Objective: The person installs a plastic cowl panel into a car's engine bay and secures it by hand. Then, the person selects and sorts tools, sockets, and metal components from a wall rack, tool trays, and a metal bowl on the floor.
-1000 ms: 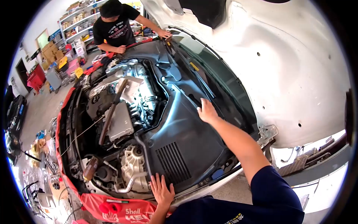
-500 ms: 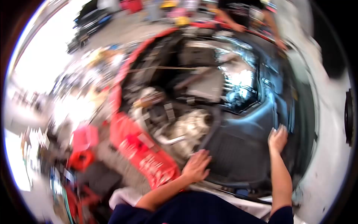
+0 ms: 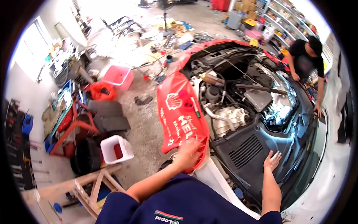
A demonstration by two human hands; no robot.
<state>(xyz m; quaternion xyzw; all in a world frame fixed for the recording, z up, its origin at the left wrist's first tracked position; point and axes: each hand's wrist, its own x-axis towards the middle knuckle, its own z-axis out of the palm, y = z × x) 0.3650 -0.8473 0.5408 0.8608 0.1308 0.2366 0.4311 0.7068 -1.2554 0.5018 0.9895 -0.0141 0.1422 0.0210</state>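
Observation:
My right hand (image 3: 272,160) lies with fingers stretched out against the black plastic cowl panel (image 3: 233,140), near its windshield side. It holds nothing. My left hand (image 3: 188,154) is over the lower edge of a red fender cover (image 3: 172,121) with white lettering and a shell emblem. Motion blurs its fingers, so I cannot see whether they grip the cover. A marker-like green and white stick (image 3: 195,108) lies on the cover. Beyond the panel is the open engine bay, with a pale metal housing (image 3: 227,121) and a dark bar (image 3: 261,89) lying across it.
Across the car, another person (image 3: 307,59) leans at the far fender, one hand near the windshield. To my left are a white bin (image 3: 116,149), a pink tub (image 3: 118,76), a black seat-like cushion (image 3: 110,115) and a wooden frame (image 3: 74,186). Scattered parts cover the floor behind.
My view has swung toward the left, showing more floor. My left hand has moved from the panel's edge to the red cover. My right hand stays on the panel, now lying flatter.

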